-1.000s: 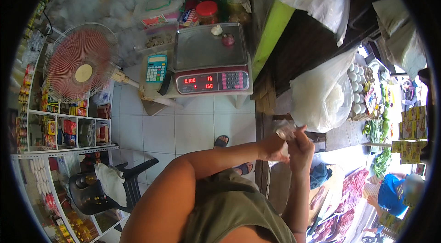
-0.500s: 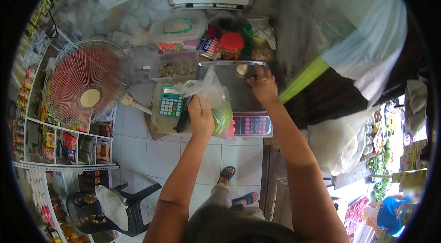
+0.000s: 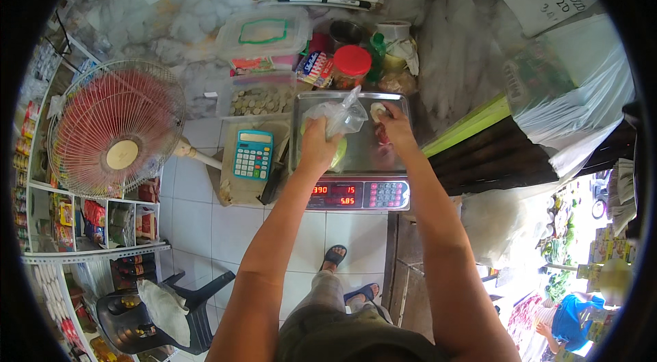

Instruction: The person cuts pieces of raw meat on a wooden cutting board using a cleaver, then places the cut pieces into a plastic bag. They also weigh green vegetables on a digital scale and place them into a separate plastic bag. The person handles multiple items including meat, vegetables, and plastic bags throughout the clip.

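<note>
My left hand (image 3: 317,146) is closed around the gathered part of a clear plastic bag (image 3: 345,115) with something light green in it, over the left half of the steel scale tray (image 3: 356,163). At the tray's right side, my right hand (image 3: 398,131) closes its fingertips on a small pale lump (image 3: 377,111), whose kind I cannot make out. Reddish shapes (image 3: 383,146) show on the tray beside that hand; I cannot tell whether they are objects or reflections. The scale's front panel (image 3: 356,195) has a lit red display and keys.
A blue calculator (image 3: 253,154) lies left of the scale, before a tub of coins (image 3: 261,100). Behind the tray stand a red-lidded jar (image 3: 351,66) and a green bottle (image 3: 376,54). A fan (image 3: 120,133) is at left; plastic bags (image 3: 568,102) hang at right.
My left hand has brought the bag forward and right, over the tray. My right hand has closed on the pale lump, which lay on the tray. The view has shifted slightly.
</note>
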The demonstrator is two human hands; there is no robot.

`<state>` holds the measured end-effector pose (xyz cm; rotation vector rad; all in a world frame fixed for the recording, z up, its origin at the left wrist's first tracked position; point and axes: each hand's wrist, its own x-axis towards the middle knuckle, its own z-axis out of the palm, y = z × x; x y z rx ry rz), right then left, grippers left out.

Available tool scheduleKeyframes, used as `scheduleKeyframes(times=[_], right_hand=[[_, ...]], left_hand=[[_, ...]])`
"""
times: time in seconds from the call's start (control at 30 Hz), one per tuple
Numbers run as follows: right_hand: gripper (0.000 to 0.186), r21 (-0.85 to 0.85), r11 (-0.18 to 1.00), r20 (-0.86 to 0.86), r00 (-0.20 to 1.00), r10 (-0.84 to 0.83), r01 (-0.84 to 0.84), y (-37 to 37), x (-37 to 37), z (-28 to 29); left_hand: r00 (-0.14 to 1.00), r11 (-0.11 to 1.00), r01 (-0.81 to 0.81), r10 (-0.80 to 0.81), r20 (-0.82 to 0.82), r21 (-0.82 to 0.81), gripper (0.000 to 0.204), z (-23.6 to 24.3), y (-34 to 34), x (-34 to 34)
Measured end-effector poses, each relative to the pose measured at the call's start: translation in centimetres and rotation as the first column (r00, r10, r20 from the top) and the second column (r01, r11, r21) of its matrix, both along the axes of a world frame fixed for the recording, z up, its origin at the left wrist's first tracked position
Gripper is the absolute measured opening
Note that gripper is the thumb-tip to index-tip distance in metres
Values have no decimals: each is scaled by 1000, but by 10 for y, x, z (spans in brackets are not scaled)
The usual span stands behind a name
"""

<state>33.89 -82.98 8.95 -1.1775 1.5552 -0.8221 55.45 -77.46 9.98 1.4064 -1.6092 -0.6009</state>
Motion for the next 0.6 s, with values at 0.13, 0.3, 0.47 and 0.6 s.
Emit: scheduleKeyframes(times=[0.13, 0.3, 0.47, 0.6], right_hand=[[31, 87, 987, 674, 721, -159, 137, 16, 18, 23], [29, -31, 996, 829, 559, -23, 87, 26, 60, 7], [38, -224, 970, 657, 750, 77, 96, 55, 82, -11], [36, 247, 915, 829, 419, -369, 318, 52, 98, 9]], left_hand=[[978, 992, 127, -129, -167, -20, 60, 33, 13, -8], [998, 994, 12, -20, 65, 110, 68, 49, 18, -6], [987, 955, 155, -138, -87, 253, 52, -6, -8, 24], [699, 837, 211, 231, -677, 504, 30, -64, -40, 83]])
